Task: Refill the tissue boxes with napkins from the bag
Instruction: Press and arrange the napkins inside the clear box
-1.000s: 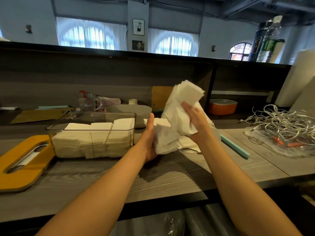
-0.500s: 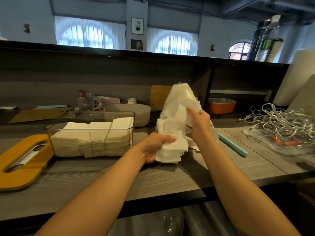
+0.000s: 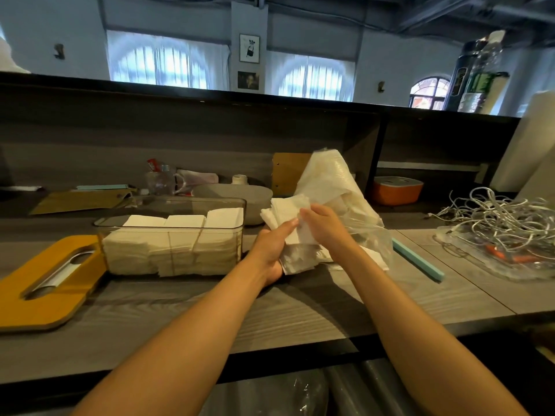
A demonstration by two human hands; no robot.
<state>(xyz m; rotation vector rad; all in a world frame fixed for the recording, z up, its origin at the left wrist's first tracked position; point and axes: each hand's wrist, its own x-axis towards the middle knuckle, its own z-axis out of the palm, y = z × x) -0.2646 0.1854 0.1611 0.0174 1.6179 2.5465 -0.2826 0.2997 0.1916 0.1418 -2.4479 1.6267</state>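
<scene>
I see both hands meeting over the grey wood-grain counter [image 3: 300, 319]. My left hand [image 3: 270, 250] is palm-up w/ fingers curled round a loose stack of white paper napkins [image 3: 286, 214], thumb along the top edge, so it grips the stack from below. My right hand [image 3: 322, 228] comes in from the other side; its fingertips [image 3: 304, 213] pinch the same stack near the top, touching the left thumb tip.

Just behind the right-hand fingers stands the crinkled clear plastic bag [image 3: 333, 181], peaked upward, w/ more white napkins visible inside and at its base by the right wrist. Can't tell if the held stack is fully out of the bag mouth or partly in it.

To the left of the left-hand fingers, close by but not touching, sits the clear rectangular plastic tissue box [image 3: 171, 238], open-topped, w/ three rows of white napkins packed inside, approx. to the rim. Further left of that, the mustard-yellow box lid w/ an oval slot [image 3: 45, 283] lies flat on the counter, touching the box's left end.

Beyond the left fingers is a grey round bowl [image 3: 234, 196]. To the right of the right hand lies a thin pale-blue strip [image 3: 417, 259], then a tangle of white cables on a clear tray [image 3: 504, 223]. An orange lidded container [image 3: 396, 189] sits on the back shelf.
</scene>
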